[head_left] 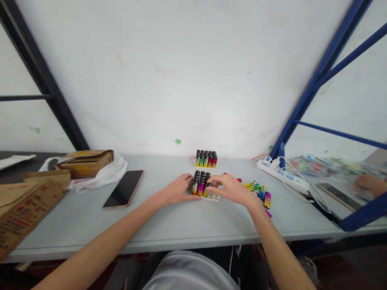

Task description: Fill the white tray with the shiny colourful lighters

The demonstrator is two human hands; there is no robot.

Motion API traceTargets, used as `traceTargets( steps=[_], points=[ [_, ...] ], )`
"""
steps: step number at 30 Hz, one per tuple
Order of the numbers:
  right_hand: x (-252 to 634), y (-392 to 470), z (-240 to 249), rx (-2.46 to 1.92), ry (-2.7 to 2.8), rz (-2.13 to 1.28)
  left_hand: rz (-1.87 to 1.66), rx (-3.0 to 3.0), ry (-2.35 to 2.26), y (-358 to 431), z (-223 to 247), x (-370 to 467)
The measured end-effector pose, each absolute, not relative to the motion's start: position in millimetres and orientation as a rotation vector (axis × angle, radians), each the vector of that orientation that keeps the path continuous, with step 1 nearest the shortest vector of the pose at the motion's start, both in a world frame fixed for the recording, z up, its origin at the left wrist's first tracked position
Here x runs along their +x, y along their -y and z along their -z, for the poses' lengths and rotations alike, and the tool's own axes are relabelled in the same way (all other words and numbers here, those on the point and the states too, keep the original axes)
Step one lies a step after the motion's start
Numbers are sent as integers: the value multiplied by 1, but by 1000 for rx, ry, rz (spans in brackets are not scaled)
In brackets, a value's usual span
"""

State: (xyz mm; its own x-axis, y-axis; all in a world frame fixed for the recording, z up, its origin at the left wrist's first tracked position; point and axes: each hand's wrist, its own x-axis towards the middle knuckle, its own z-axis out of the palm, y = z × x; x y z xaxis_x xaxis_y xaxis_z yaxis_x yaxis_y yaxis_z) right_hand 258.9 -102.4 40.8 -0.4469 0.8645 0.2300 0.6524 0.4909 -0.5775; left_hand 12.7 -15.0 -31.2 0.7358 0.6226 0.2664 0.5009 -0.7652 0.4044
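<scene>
Several upright lighters with black tops stand in a white tray, whose front right cells hold none. My left hand rests against the left side of this group, fingers apart, thumb along the tray's front. My right hand is closed at the right side, its fingertips pinching the black top of a lighter. Behind them, near the wall, stands a second full block of lighters. Loose coloured lighters lie to the right of my right hand.
A phone lies at the left, beside cardboard boxes and a white plastic bag. A power strip with cables is at the right, near the blue frame. Beyond the frame, another person's hand shows near a second phone.
</scene>
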Motion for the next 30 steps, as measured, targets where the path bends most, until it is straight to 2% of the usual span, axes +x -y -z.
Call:
traceTargets(
  steps=[10, 16, 19, 23, 30],
  points=[
    [261, 103, -42, -1228, 2295, -584, -600, 2603, -870, 12, 35, 12],
    [251, 106, -41, -1521, 2282, -347, -573, 2642, -863, 9, 38, 11],
    [257, 107, -44, -1582, 2234, -378, -559, 2656, -869, 9, 38, 11],
    [295, 103, -49, -1494, 2120, -576, -565, 2659, -862, 9, 37, 11],
    [419, 97, -26, -1840, 1926, -404, -571, 2664, -879, 8, 36, 12]
  ],
)
